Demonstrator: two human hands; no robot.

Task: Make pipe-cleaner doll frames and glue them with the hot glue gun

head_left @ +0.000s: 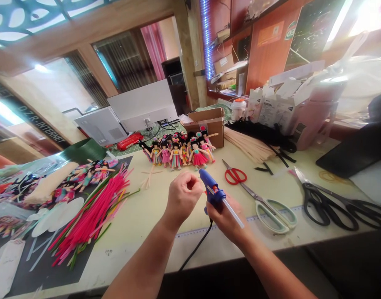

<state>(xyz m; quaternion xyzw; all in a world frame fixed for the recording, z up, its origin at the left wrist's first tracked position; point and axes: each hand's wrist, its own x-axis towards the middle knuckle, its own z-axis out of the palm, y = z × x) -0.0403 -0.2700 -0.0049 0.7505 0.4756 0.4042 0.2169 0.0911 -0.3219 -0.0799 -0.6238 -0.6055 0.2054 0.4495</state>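
The blue pistol-shaped glue gun (212,186) with a white glue stick is gripped in the right hand (225,214) above the pale table (128,249); the left hand (184,194), just left, is curled closed.

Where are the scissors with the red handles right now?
In the head view, the red-handled scissors lie right of the blue glue gun, beside the pale-handled scissors.

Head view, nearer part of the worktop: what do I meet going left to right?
Bundle of bright pink and green fuzzy stems → left hand → blue glue gun with white glue stick → scissors with pale green and white handles → overlapping black-handled scissors.
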